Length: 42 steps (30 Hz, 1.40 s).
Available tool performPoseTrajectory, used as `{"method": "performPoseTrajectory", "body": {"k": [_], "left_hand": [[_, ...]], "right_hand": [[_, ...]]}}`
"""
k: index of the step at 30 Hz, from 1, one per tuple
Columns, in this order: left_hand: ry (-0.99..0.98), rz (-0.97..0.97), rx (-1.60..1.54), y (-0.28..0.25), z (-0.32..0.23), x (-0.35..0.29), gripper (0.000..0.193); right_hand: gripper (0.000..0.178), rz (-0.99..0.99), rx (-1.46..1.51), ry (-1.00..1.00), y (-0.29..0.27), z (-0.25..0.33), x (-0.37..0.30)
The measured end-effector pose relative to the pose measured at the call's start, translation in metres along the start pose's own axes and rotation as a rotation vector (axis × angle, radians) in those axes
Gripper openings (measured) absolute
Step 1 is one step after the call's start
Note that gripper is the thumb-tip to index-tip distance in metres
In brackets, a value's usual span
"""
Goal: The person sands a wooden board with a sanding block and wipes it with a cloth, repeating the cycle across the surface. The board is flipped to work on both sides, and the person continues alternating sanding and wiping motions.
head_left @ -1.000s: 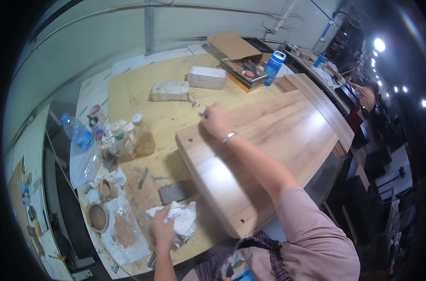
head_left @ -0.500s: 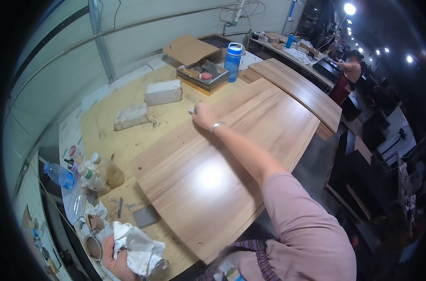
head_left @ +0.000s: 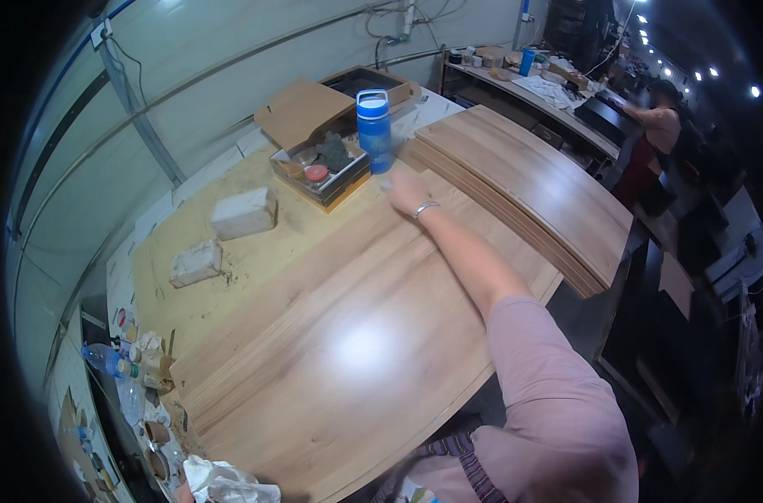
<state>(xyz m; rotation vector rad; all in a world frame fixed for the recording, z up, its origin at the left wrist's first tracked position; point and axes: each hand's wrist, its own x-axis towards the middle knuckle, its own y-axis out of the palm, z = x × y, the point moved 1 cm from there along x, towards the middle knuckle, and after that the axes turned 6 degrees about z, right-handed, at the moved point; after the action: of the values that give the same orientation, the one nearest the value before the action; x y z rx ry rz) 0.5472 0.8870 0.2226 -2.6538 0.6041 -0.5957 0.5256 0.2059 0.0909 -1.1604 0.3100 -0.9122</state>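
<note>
A wide wood-grain board (head_left: 314, 394) lies flat on the worktable before me. My right hand (head_left: 408, 194), a bracelet (head_left: 426, 209) at its wrist, is at the board's far end, its fingers closed. A small pale edge shows at the fingertips; what it belongs to is too blurred to name. At the lower left, my left hand (head_left: 183, 495) grips a crumpled white cloth (head_left: 230, 484) beside the board's near left corner. Most of that hand is hidden by the cloth and the picture's edge.
Two wrapped white blocks (head_left: 244, 215) lie left of the board. Beyond stand an opened cardboard box (head_left: 331, 189) and a blue bottle (head_left: 374, 138). Stacked boards (head_left: 524, 184) lie at right. Plastic bottles (head_left: 105, 359) line the left edge. A person (head_left: 654, 134) works farther back.
My right hand has slid along the board toward its far end. The view has shifted, and my left hand with the cloth now sits lower, partly out of the picture.
</note>
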Motion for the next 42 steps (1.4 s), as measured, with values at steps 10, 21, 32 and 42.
{"method": "performPoseTrajectory", "body": {"k": [10,21,32,42], "left_hand": [[0.030,0.257,-0.030,0.194,-0.043,0.095,0.036],[0.680,0.672,0.625,0.559,-0.031,0.242,0.047],[0.446,0.545,0.710,0.592,-0.021,0.290,0.025],[0.447,0.597,0.717,0.638,-0.059,0.288,0.037]], "right_hand": [[0.022,-0.349,0.242,0.288,-0.037,-0.138,0.040],[0.019,-0.675,0.884,0.508,-0.027,-0.139,0.017],[0.031,-0.664,0.944,0.522,-0.027,-0.136,0.011],[0.026,-0.641,0.850,0.464,-0.014,-0.138,0.021]]}}
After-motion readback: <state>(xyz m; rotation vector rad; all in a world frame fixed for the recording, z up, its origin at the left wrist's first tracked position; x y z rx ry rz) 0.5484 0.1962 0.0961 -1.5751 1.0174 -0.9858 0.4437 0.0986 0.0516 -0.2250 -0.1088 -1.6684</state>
